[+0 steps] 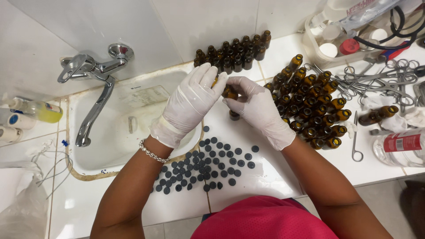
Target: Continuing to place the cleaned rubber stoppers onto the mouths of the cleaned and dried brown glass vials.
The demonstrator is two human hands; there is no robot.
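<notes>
Both gloved hands meet above the sink's edge: the left hand (191,102) and right hand (256,108) pinch 1 small amber glass bottle (229,93) between their fingertips. Loose black caps (208,164) lie scattered below; open amber bottles (312,106) crowd beside the right hand, surgical scissors (376,77) beyond.

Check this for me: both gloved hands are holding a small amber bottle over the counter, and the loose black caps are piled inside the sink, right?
Not quite. The head view shows the black caps spread on the white counter beside the sink, not in it. The rest holds: the left hand and right hand, both gloved, hold a small amber bottle.
</notes>
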